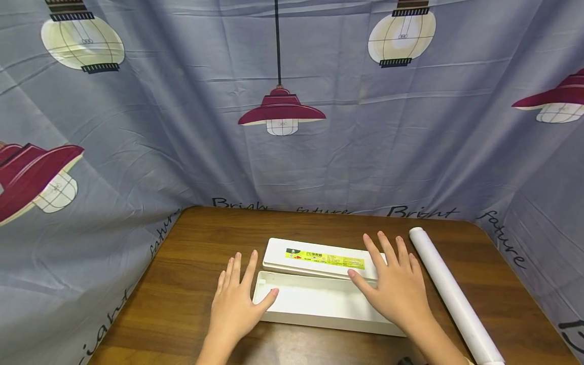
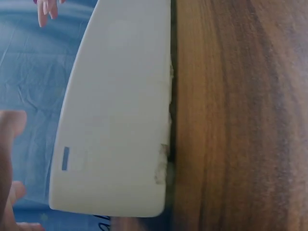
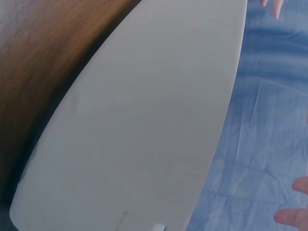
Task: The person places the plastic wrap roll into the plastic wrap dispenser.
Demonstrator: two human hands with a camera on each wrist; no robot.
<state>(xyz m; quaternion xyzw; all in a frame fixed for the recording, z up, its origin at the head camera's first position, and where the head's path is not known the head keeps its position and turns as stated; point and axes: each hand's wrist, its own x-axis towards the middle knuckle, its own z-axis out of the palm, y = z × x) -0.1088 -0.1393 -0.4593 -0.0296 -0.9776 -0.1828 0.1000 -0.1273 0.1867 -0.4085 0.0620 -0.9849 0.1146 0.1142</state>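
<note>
A long white plastic box [image 1: 315, 296] lies uncovered on the table, its hollow side up. Just behind it is its white lid [image 1: 276, 253], bearing a yellow label that reads PE. Over the box's left end, my left hand [image 1: 234, 306] is spread with straight fingers and holds nothing. My right hand [image 1: 399, 289] spreads its fingers over the right end of box and lid, holding nothing. Both wrist views show the box's long side wall [image 2: 115, 106], with fingertips [image 3: 291, 217] apart from it. Whether either palm touches the box cannot be told.
A long white roll [image 1: 456, 294] lies slanted on the wooden table [image 1: 182, 284], right of my right hand. A small dark object [image 1: 404, 361] shows at the bottom edge by my right wrist. Grey-blue curtains [image 1: 292, 167] with printed lamps surround the table.
</note>
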